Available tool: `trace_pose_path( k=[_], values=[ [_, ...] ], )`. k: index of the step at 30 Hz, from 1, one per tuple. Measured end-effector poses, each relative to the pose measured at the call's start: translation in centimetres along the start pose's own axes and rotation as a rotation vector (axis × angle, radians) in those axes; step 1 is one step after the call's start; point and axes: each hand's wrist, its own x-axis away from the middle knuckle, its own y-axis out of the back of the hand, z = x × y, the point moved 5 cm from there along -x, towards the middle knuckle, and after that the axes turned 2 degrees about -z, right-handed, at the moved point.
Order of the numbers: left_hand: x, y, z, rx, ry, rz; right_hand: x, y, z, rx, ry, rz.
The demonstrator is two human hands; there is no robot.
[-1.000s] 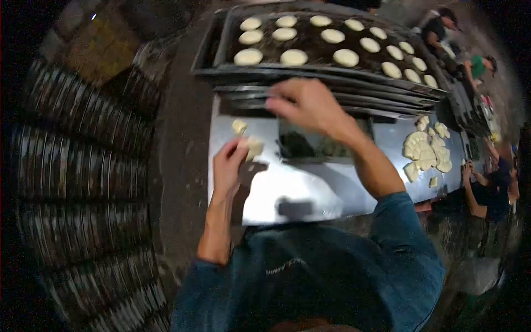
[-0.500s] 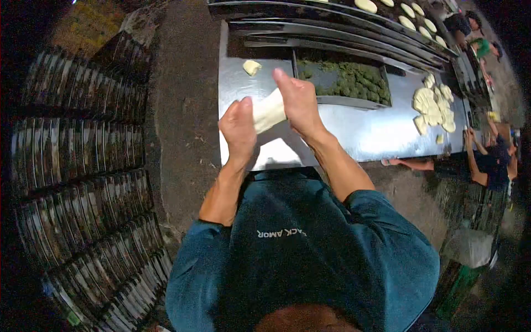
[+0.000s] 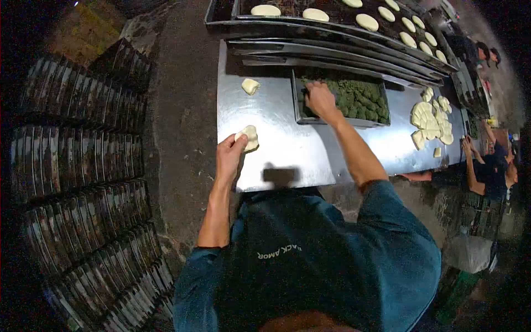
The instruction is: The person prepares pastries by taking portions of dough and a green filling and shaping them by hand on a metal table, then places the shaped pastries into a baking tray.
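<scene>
My left hand point(image 3: 228, 156) pinches a flattened piece of pale dough point(image 3: 250, 138) between thumb and fingers at the left front of the metal table. My right hand point(image 3: 321, 100) is inside the left part of a metal tray point(image 3: 297, 99) of green filling point(image 3: 354, 82). Its fingers are curled down into the filling, and their tips are partly hidden. Rounded lumps of the filling fill the tray's right side. Behind my left hand, a small dough lump point(image 3: 250, 86) lies alone on the table.
Many cut dough pieces point(image 3: 428, 122) are bunched at the table's right. Stacked baking trays point(image 3: 343, 47) line the back, the top one carrying flat dough ovals point(image 3: 315, 15). Racks of dark trays point(image 3: 77, 160) stand at left. Another person point(image 3: 492, 166) works at the right.
My two hands, earlier together on the stretched dough, have parted. The left keeps the dough, lower and near the table; the right has let go and moved right into the filling tray.
</scene>
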Motion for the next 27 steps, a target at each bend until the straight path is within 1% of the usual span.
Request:
trace_pose_path(
  k=[1,2,3,5,6,7,9,10,11,12,13,15,17,18,19,20,21,22,23,24,25,27],
  values=[
    [-0.4,-0.3,-0.2,-0.005,-0.005,-0.012,-0.7,-1.4,-1.2,0.041,0.212,0.008],
    [-0.9,-1.0,-0.2,0.188,0.033,-0.002,-0.8,-1.8,-1.2,0.078,0.425,0.017],
    [-1.2,-1.6,-0.2,0.381,0.071,0.005,-0.9,-2.2,-2.1,0.061,0.437,0.021],
    [-1.5,-2.9,-0.7,0.477,0.078,0.018,-1.1,-1.5,-3.0,-0.145,0.134,0.040],
    [-1.7,-3.6,-0.5,0.451,0.089,-0.020,-0.3,1.6,-1.2,-0.311,-0.056,-0.025],
    [-2.4,-4.6,-0.6,0.430,0.094,-0.048,0.3,3.9,1.0,-0.325,-0.049,-0.011],
    [-3.3,-6.9,-0.9,0.426,0.056,-0.052,2.7,6.7,4.2,-0.881,-0.187,0.062],
    [-3.2,-8.6,-1.8,0.472,0.093,-0.078,3.9,7.7,6.0,-0.880,-0.125,0.039],
    [-3.4,-9.9,-2.4,0.467,0.097,-0.062,4.7,8.3,7.6,-0.874,-0.065,0.011],
    [-3.5,-11.1,-2.9,0.501,0.078,-0.021,5.4,8.2,8.4,-0.744,0.005,-0.051],
    [-3.6,-12.1,-3.2,0.537,0.056,0.020,5.6,8.8,9.6,-0.475,0.242,-0.243],
    [-3.5,-12.9,-3.5,0.510,0.045,0.065,5.6,8.7,8.8,-0.460,0.156,-0.126],
    [-2.8,-13.2,-4.0,0.650,0.051,0.162,4.7,9.6,7.1,-0.692,-0.055,0.114],
    [-2.4,-13.2,-4.2,0.637,0.093,0.176,3.9,8.8,5.6,-0.667,-0.117,0.069],
    [-2.1,-13.2,-4.4,0.630,0.127,0.190,3.5,8.7,5.3,-0.641,-0.062,0.072],
    [-2.4,-13.3,-3.8,0.609,0.056,0.282,3.5,7.4,5.3,-0.885,-0.167,0.304],
    [-2.5,-13.0,-3.0,0.492,-0.004,0.274,3.8,6.4,5.9,-1.120,-0.270,0.550],
    [-1.8,-12.8,-3.9,0.482,-0.030,0.267,3.8,6.7,6.5,-1.113,-0.244,0.559],
    [-1.4,-12.5,-4.8,0.474,-0.060,0.257,3.9,7.3,6.7,-1.117,-0.286,0.436],
    [-1.7,-11.7,-4.3,0.467,-0.055,0.223,4.5,7.8,7.3,-1.121,-0.329,0.318],
    [-1.7,-11.0,-4.7,0.476,-0.075,0.201,5.5,9.9,9.0,-0.909,-0.191,0.115],
    [-1.3,-9.8,-4.9,0.311,-0.065,0.117,8.6,11.8,12.8,-0.528,0.303,-0.326]
  ],
)
